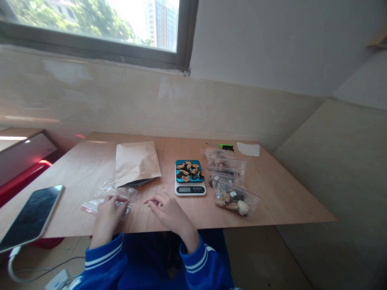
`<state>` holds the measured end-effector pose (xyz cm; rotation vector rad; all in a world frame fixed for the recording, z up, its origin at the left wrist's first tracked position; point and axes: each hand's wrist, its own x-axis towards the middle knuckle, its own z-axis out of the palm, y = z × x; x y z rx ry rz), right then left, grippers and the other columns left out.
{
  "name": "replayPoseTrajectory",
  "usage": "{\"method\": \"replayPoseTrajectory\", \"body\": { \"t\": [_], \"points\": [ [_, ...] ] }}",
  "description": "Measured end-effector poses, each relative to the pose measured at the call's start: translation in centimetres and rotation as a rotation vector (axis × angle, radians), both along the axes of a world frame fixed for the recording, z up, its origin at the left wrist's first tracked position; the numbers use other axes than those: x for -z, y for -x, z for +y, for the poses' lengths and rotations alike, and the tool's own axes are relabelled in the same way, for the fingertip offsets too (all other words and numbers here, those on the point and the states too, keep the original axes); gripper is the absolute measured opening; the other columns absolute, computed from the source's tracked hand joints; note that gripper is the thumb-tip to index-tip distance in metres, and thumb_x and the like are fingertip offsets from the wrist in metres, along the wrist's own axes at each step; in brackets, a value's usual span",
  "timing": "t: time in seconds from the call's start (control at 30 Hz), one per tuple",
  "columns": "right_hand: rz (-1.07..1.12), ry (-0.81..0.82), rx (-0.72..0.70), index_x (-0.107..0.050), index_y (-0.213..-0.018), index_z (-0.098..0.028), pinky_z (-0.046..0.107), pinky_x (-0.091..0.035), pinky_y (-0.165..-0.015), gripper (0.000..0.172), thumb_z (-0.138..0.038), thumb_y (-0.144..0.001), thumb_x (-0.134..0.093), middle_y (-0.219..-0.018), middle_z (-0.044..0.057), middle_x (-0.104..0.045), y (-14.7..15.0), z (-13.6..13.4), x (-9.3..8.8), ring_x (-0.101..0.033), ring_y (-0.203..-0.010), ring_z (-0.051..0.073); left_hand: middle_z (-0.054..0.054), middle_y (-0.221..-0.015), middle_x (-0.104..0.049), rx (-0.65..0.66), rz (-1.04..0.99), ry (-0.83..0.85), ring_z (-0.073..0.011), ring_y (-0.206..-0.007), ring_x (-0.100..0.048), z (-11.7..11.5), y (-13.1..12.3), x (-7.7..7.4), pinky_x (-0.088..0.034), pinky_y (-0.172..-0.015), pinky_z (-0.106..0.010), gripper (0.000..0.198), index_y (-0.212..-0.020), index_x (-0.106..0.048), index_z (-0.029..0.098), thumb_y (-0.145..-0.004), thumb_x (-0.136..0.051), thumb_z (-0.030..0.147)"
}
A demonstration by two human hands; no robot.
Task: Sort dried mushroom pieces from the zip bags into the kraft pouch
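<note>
Left fingers: In the head view, I saw the left hand [107,215] curled, its fingers [119,200] pressed down on a transparent zip bag [101,203] and gathering the plastic.
Right fingers: The right hand [169,213] held nothing that I could see. Its thumb and forefinger [152,201] were drawn together at the tips, just above the tabletop.
Bag position: The bag lay on the table under the left fingers, well apart from the right hand. I could not make out any contents.
Sleeves: Both forearms came from a blue sleeve [104,257] with white stripes.
Envelope: A kraft paper envelope [137,163] lay just beyond the bag, with a dark flat item [139,183] at its lower edge.
Scale: A digital kitchen scale [190,190] stood beyond the right hand. Its blue tray [180,166] carried dark and tan dried pieces [189,171].
Sealed bags: I saw a row of filled zip bags [226,171] right of the scale. The nearest bag [237,200] held tan pieces and a white lump [242,207].
Writing: The scale display was too small to read. I could read no writing on the small white label [232,193] on the nearest bag, and I saw no brand.
Far edge: A green-handled screwdriver [226,147] lay near a white paper sheet [248,149].
Left side: A smartphone [32,215] lay at the table edge, with a white cable [12,264] below it.
</note>
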<state>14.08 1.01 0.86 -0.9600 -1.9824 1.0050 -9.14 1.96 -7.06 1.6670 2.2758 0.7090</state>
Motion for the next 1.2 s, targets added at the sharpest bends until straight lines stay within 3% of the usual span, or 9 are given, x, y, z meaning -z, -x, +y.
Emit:
{"method": "replayPoseTrajectory", "body": {
  "t": [0.23,0.43,0.5,0.6,0.7,0.8,1.03,1.2],
  "points": [
    [-0.087,-0.04,-0.12,-0.07,-0.099,-0.016,0.026,-0.047,-0.083,0.02,-0.017,-0.092,-0.052,-0.092,0.006,-0.07,1.5,-1.0,-0.1,-0.064,-0.088,0.017,-0.009,-0.087,-0.056,0.034,0.05,-0.024,-0.0272,-0.077,-0.058,-0.8,-0.5,0.6,-0.048,-0.079,-0.042,0.033,-0.081,-0.067,0.021,-0.07,-0.053,0.049],
    [-0.075,0.001,-0.1,-0.069,-0.101,-0.018,0.025,-0.047,-0.08,0.02,-0.017,-0.092,-0.052,-0.095,0.005,-0.071,0.8,-0.7,-0.5,-0.063,-0.085,0.015,-0.012,-0.091,-0.06,0.016,0.046,-0.066,-0.0282,-0.077,-0.058,-1.0,-1.1,-0.1,-0.047,-0.075,-0.042,0.035,-0.075,-0.065,0.02,-0.074,-0.044,0.048],
    [-0.062,0.017,-0.09,-0.069,-0.099,-0.019,0.025,-0.047,-0.079,0.019,-0.016,-0.092,-0.051,-0.095,0.004,-0.07,0.6,-0.6,-0.5,-0.063,-0.084,0.015,-0.012,-0.088,-0.062,0.026,0.002,-0.103,-0.0298,-0.08,-0.059,-1.3,-1.4,-1.3,-0.046,-0.077,-0.043,0.033,-0.072,-0.063,0.02,-0.071,-0.047,0.049],
    [-0.003,0.053,-0.016,-0.067,-0.102,-0.018,0.026,-0.047,-0.078,0.019,-0.021,-0.093,-0.05,-0.098,0.005,-0.068,0.6,-0.5,-0.3,-0.062,-0.085,0.015,-0.008,-0.08,-0.065,0.028,-0.194,-0.192,-0.0267,-0.076,-0.061,-1.9,-2.6,-4.1,-0.049,-0.073,-0.04,0.033,-0.07,-0.06,0.021,-0.067,-0.053,0.053],
    [0.115,0.15,0.059,-0.062,-0.108,-0.018,0.026,-0.049,-0.073,0.025,-0.034,-0.094,-0.049,-0.101,0.006,-0.066,0.8,-0.5,0.1,-0.062,-0.085,0.016,-0.003,-0.077,-0.065,0.044,-0.313,-0.306,-0.0206,-0.071,-0.06,-2.7,-5.1,-7.2,-0.051,-0.069,-0.034,0.038,-0.073,-0.06,0.021,-0.069,-0.056,0.059],
    [0.267,0.243,0.063,-0.059,-0.106,-0.018,0.025,-0.05,-0.07,0.031,-0.045,-0.094,-0.047,-0.097,0.005,-0.067,0.9,-0.4,0.3,-0.063,-0.08,0.015,-0.002,-0.077,-0.065,0.096,-0.392,-0.343,-0.0172,-0.065,-0.06,-3.0,-7.7,-8.9,-0.051,-0.063,-0.03,0.04,-0.078,-0.06,0.021,-0.072,-0.057,0.06],
    [0.476,0.254,0.184,-0.058,-0.092,-0.02,0.027,-0.052,-0.072,0.024,-0.043,-0.09,-0.052,-0.085,0.002,-0.066,-0.5,-0.1,0.2,-0.065,-0.077,0.015,-0.003,-0.081,-0.066,0.247,-0.509,-0.385,-0.0185,-0.075,-0.063,-2.1,-10.7,-8.1,-0.053,-0.07,-0.032,0.036,-0.085,-0.061,0.019,-0.081,-0.056,0.055],
    [0.682,0.279,0.228,-0.055,-0.085,-0.02,0.028,-0.054,-0.071,0.026,-0.046,-0.088,-0.054,-0.077,0.001,-0.065,-2.7,0.6,0.0,-0.065,-0.074,0.015,-0.007,-0.11,-0.064,0.336,-0.378,-0.491,-0.0228,-0.107,-0.059,-2.0,-10.6,-7.9,-0.047,-0.093,-0.039,0.026,-0.104,-0.061,0.021,-0.09,-0.049,0.04]
  ]
}}
